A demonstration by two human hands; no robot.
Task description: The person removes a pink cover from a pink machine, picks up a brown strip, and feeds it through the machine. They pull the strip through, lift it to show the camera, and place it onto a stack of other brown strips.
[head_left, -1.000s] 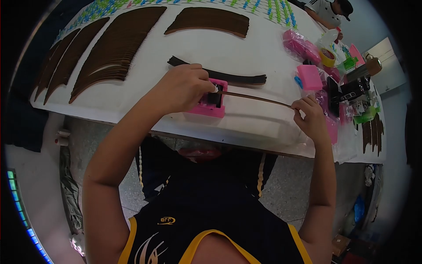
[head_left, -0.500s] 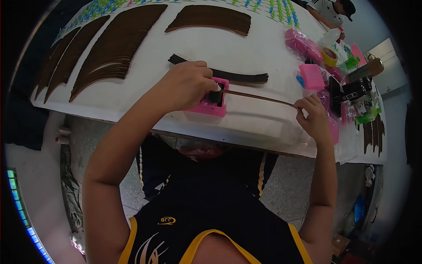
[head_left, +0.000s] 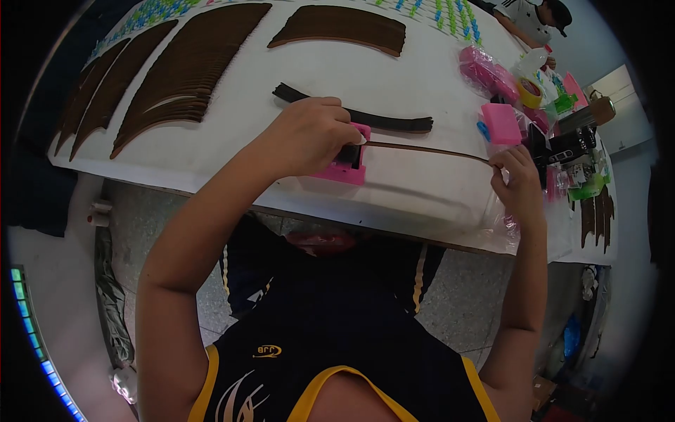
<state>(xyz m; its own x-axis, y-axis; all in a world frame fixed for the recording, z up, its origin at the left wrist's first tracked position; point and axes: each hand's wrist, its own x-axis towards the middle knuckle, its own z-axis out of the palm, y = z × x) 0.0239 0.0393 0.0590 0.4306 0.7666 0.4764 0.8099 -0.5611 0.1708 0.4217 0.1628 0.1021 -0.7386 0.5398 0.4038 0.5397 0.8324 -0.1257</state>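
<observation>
Strip: a thin dark-brown strip (head_left: 429, 150) is stretched taut just above the white bench (head_left: 422, 77). It lies near the bench's near edge, towards the right-hand end.

Long axis: the strip runs roughly along that near edge. It dips slightly towards the edge as it goes right.

Left hand: the left hand (head_left: 309, 137) is curled tight over a pink plastic block (head_left: 346, 171), with its thumb pressed down where the strip's left end enters the block's dark slot.

Right hand: the right hand (head_left: 519, 179) has its fingertips pinched together on the strip's free right end, towards the bench's right-hand end.

Which way it lies: seen from the right hand, the whole strip reaches off to the left, into the block. The two hands are well apart, with the strip spanning the gap between them.

Nearer hand: the left is at the block, the right at the far tip.

Behind the block: a black curved bundle of strips (head_left: 365, 118) lies on the far side, almost parallel to the strip.

Farther off: fans of brown strips (head_left: 183, 70) lie towards the far left corner, and a pink box (head_left: 500, 123) sits beyond the right hand.
</observation>
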